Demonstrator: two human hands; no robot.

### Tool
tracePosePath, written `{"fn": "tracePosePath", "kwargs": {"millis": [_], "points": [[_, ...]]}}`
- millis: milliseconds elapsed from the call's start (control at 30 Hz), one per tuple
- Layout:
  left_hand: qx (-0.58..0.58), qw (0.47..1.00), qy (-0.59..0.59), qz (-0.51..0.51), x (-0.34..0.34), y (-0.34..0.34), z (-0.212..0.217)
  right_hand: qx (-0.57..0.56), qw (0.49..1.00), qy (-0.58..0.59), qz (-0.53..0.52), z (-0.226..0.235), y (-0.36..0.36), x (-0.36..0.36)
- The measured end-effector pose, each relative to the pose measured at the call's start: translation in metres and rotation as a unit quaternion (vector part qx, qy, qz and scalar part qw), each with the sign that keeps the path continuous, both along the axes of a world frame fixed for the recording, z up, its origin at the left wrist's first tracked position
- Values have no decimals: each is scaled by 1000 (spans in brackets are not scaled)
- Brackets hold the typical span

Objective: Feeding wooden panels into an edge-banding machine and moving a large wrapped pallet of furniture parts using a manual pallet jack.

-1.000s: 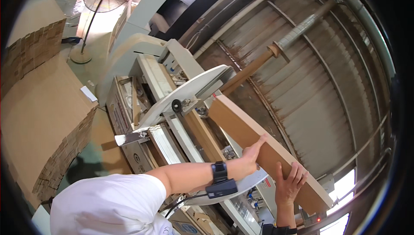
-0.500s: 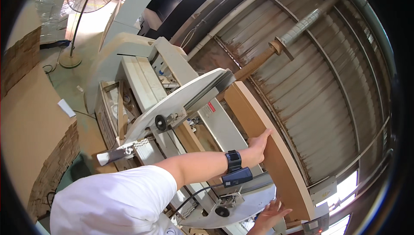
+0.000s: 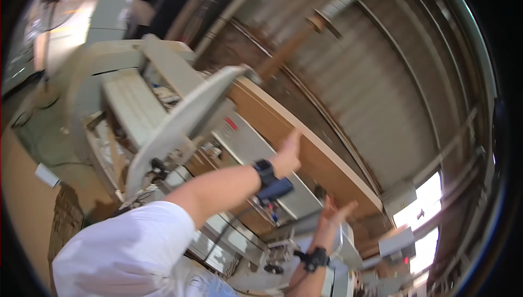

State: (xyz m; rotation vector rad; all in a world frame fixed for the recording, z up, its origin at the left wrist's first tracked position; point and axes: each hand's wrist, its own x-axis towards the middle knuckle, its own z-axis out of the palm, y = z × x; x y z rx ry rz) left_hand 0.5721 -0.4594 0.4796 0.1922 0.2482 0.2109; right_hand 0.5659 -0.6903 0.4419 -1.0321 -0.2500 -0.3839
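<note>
A long brown board (image 3: 318, 158) with a pale top edge stands on edge in front of me, slanting from upper left to lower right. My left hand (image 3: 289, 156) lies against its near face around mid-length, fingers stretched out toward the top edge and blurred by motion. Close to the board's lower right end is my right hand (image 3: 332, 218), open, thumb and fingers spread apart. Whether it touches the board I cannot tell. Black straps with small devices sit on both wrists.
A large pale machine with a curved white panel (image 3: 182, 114) stands left of the board. An open wooden box (image 3: 103, 141) with scraps is beside it. At the far left lies a brown sheet stack (image 3: 22, 188). A ribbed duct (image 3: 289, 52) runs before the metal wall (image 3: 348, 90).
My view has swung, shifting the machine leftward. The board now lies at a flatter slant. My right hand has come further into view, up beside the board's right end; the left stays at the board.
</note>
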Motion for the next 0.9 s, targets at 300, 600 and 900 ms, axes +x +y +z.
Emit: {"fn": "tracePosePath", "kwargs": {"millis": [300, 600, 900], "points": [[7, 996, 89, 0, 46, 5, -57, 56, 986, 139, 77, -41, 0, 39], [120, 979, 151, -62, 40, 16, -143, 101, 955, 253, 116, -127, 13, 47], [134, 977, 168, -17, 40, 6, -251, 150, 898, 381, 163, -242, 48, -10]]}}
